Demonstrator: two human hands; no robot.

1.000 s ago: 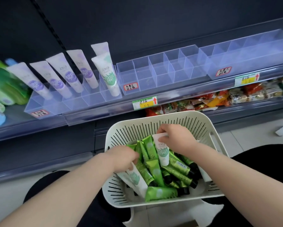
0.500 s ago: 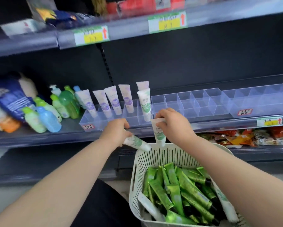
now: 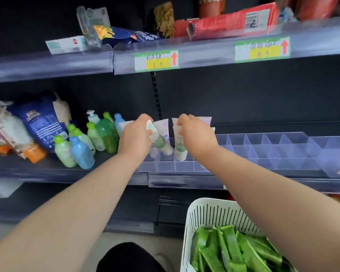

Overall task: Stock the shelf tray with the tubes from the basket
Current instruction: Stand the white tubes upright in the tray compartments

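- Tube of white plastic with green print (image 3: 159,142), gripped in left hand (image 3: 134,138) over clear divided plastic shelf tray (image 3: 263,154)
- second white green-print tube (image 3: 180,148), pinched by right hand (image 3: 196,134) over the same tray

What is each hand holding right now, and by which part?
Each holds one white green-label tube by its upper, flat end: left hand on the left tube, right hand on the right tube, caps pointing down at the shelf tray.

Head-worn wide-angle view, looking forward and slightly down, near the shelf tray (image 3: 273,152), basket (image 3: 208,213) lower right.
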